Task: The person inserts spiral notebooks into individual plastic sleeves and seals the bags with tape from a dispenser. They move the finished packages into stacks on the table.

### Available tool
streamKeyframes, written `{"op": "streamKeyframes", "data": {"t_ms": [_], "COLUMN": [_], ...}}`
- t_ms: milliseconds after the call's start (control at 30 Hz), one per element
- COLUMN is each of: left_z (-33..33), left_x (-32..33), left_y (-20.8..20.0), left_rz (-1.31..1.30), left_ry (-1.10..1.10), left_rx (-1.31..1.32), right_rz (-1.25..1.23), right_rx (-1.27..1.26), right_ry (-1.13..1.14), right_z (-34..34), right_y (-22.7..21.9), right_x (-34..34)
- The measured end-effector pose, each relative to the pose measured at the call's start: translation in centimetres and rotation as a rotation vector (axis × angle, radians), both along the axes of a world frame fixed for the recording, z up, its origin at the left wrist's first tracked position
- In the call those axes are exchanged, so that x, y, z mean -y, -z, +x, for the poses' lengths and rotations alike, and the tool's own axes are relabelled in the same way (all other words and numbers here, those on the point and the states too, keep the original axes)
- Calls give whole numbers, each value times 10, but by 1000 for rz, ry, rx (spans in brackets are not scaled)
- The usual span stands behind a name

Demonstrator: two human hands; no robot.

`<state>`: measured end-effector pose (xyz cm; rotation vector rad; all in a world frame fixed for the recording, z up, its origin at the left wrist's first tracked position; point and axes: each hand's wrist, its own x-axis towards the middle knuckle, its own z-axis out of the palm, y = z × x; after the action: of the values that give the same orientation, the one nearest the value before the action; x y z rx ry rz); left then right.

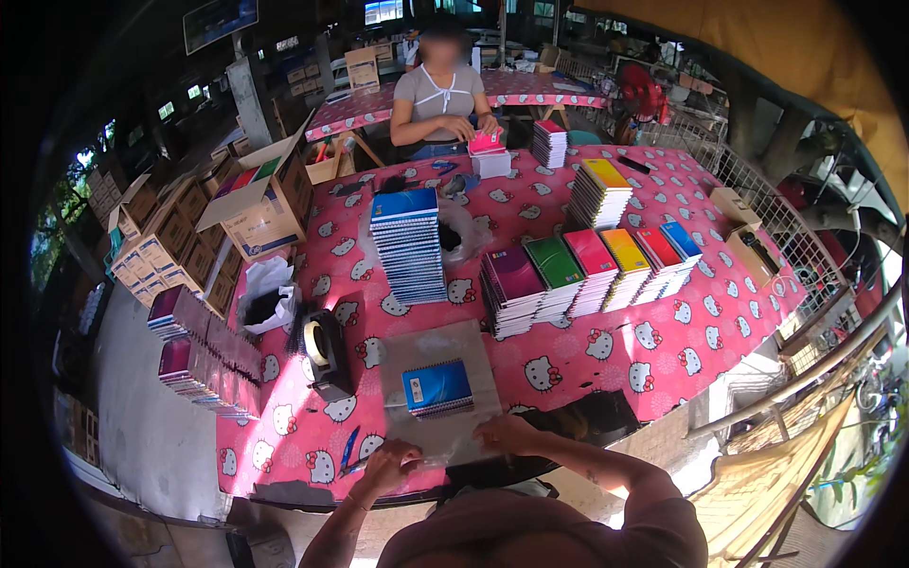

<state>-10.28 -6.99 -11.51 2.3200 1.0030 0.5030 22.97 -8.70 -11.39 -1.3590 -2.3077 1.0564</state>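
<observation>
A small stack of blue spiral notebooks (437,387) lies on a greyish, see-through plastic sheet (431,346) at the near edge of the table. At the sheet's near left corner my left hand (388,466) has its fingers curled in a pinch on the plastic. My right hand (507,435) pinches the near right edge, fingers bent and partly hidden by the hand itself. Both hands are just nearer than the notebooks and do not touch them. Left of my left hand lies a blue pen-like tool (350,445), and a black tape dispenser (324,355) stands beyond it.
Ahead rise a tall blue notebook stack (407,251) and a row of coloured notebook stacks (554,265). Shrink-wrapped notebooks (204,355) sit at the left edge, beside cartons (260,204). Across the pink tablecloth (544,374), a person (445,99) handles pink notebooks (488,142).
</observation>
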Motion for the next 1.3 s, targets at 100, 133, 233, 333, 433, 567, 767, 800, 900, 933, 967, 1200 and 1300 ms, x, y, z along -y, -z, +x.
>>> {"op": "streamKeyframes", "data": {"t_ms": [100,133,233,333,433,567,767,800,900,933,967,1200,1300], "left_z": [0,-1,-3,-5,-15,3,-5,-2,13,33,39,78,94], "left_x": [1,2,6,7,3,-33,-92,-100,-126,-129,-144,-240,-243], "left_y": [12,18,28,17,2,-18,12,13,-1,-16,-23,19,18], "left_rz": [63,85,120,134,175,172,-308,-357,-207,-99,-34,312,314], "left_ry": [-132,-157,-207,-143,-46,-287,-490,-549,-527,-524,-474,-167,-61], "left_rx": [50,83,165,140,91,296,486,366,277,312,313,-184,-306], "right_rz": [167,171,267,374,197,245,752,755,735,724,722,712,712], "right_rx": [-60,-54,-28,-31,-112,-120,158,167,218,251,254,233,242], "right_ry": [111,162,220,141,146,444,268,264,287,320,303,260,284], "right_z": [-2,-4,-15,-18,-8,0,-88,-100,-109,-103,-107,-118,-111], "right_y": [21,27,30,21,1,-24,-24,-20,-9,-5,-8,-15,-14], "right_x": [4,5,8,11,9,-17,-17,-18,-18,-20,-22,-24,-24]}}
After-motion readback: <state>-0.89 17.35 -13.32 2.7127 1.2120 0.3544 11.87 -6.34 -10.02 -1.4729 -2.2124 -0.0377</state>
